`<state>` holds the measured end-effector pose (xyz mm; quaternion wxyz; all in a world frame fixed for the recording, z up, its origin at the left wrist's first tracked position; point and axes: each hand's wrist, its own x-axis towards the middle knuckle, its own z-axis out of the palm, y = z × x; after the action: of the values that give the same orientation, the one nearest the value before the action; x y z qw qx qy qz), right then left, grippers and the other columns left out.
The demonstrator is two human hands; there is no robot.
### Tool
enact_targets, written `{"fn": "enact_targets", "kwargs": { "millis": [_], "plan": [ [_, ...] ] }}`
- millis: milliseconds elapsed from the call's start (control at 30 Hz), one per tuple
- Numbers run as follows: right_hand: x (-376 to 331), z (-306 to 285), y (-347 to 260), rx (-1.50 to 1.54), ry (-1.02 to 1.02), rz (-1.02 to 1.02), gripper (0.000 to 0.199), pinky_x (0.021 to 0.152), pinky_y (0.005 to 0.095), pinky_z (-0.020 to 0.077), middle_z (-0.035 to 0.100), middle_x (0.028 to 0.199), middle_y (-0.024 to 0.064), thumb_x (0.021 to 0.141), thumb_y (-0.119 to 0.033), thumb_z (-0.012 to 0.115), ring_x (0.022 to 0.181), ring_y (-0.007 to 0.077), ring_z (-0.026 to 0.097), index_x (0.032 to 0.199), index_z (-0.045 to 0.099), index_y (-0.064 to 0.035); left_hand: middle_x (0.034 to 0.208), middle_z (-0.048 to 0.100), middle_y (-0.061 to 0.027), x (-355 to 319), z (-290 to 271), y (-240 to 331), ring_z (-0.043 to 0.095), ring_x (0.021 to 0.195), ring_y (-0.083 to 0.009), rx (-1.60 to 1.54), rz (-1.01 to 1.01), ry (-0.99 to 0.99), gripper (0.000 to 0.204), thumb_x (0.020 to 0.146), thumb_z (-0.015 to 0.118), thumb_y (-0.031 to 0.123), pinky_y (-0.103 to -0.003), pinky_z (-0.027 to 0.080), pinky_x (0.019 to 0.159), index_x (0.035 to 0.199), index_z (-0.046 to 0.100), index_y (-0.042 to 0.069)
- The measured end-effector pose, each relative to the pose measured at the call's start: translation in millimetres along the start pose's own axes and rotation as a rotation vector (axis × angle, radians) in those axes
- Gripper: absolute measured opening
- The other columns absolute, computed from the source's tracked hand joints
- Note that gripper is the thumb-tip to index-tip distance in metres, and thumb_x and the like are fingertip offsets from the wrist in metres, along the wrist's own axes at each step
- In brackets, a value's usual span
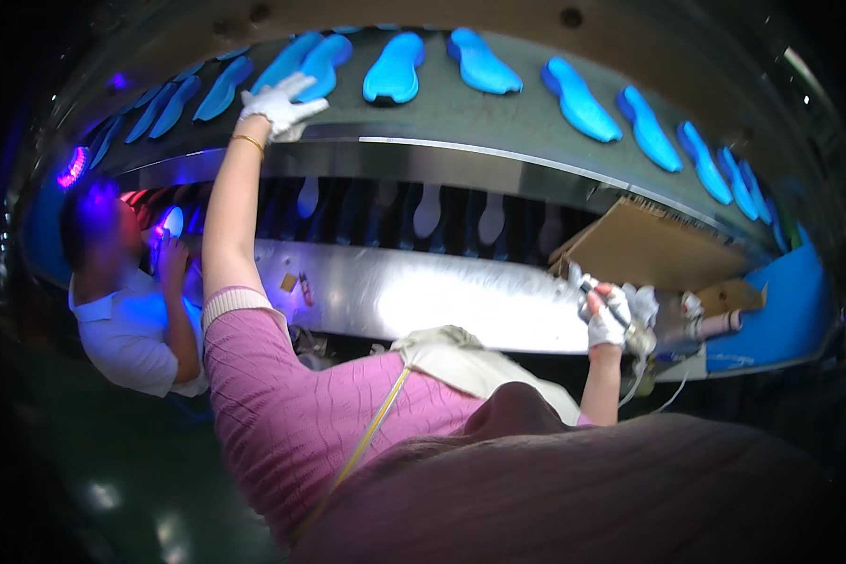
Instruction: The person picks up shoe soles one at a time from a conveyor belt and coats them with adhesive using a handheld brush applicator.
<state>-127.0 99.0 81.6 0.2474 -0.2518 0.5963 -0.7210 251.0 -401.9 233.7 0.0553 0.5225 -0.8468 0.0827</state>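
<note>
so the left hand (277,105) is reaching up in its white glove, fingers spread wide and gripping nothing, at the near end of a blue sole (323,64) that's lying on the dark upper belt (432,115). can't really tell from this angle if the fingertips are touching it yet. i'd bring thumb and fingers in on opposite edges, pinch lightly and lift straight up, so it doesn't scrape the metal edge (442,160) or nudge the sole right beside it. the right hand (609,318) is curled around a slim dark tool (589,287) over the worktop (338,273), by the cardboard box (649,244). keep that tip well away from the soles while reaching imo.
</note>
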Motion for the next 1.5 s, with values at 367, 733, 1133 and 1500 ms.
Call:
{"fn": "enact_targets", "kwargs": {
  "millis": [367, 733, 1133, 1500],
  "plan": [
    [-23, 29, -10, 0.014, 0.001, -0.012, 0.020, 0.068, 0.0247, 0.0505, 0.067, 0.100, 0.0115, 0.083, 0.003, 0.066, 0.073, 0.0146, 0.064, 0.102, 0.060, -0.0031, 0.129, 0.060, -0.0036, 21, 23, -53, 0.050, 0.123, -0.0236, 0.037, 0.074, 0.376, 0.040, 0.084, 0.065, 0.042, -0.050, 0.020, 0.113, 0.111, 0.070, 0.013],
    [-1, 23, -21, 0.026, -0.161, 0.018, 0.020, 0.068, 0.0252, 0.0524, 0.067, 0.092, 0.0098, 0.082, 0.003, 0.069, 0.072, 0.0134, 0.064, 0.099, 0.062, -0.0034, 0.109, 0.068, -0.0084, -41, 26, 5, 0.061, 0.102, -0.0292, -0.479, 0.108, 0.536, 0.036, 0.074, 0.076, 0.035, -0.036, 0.047, 0.092, 0.098, 0.072, 0.008],
    [16, -41, -3, 0.030, -0.180, 0.056, 0.020, 0.071, 0.0245, 0.0521, 0.067, 0.098, 0.0106, 0.084, 0.003, 0.067, 0.079, 0.0138, 0.065, 0.101, 0.057, -0.0044, 0.074, 0.062, -0.0120, -161, -62, 70, 0.053, 0.063, -0.0193, -2.216, 0.354, 0.612, 0.053, 0.100, 0.043, 0.043, -0.029, 0.045, 0.058, 0.060, 0.053, 0.010],
    [15, -9, -32, 0.108, -0.417, 0.111, 0.025, 0.072, 0.0245, 0.0500, 0.063, 0.091, 0.0072, 0.083, 0.001, 0.069, 0.079, 0.0124, 0.062, 0.101, 0.052, -0.0055, 0.145, 0.040, -0.0226, -277, 57, 325, 0.039, 0.132, -0.0444, -2.828, -0.086, -0.942, 0.092, 0.083, 0.035, 0.079, -0.069, 0.026, 0.106, 0.144, 0.038, 0.011]
  ]
}}
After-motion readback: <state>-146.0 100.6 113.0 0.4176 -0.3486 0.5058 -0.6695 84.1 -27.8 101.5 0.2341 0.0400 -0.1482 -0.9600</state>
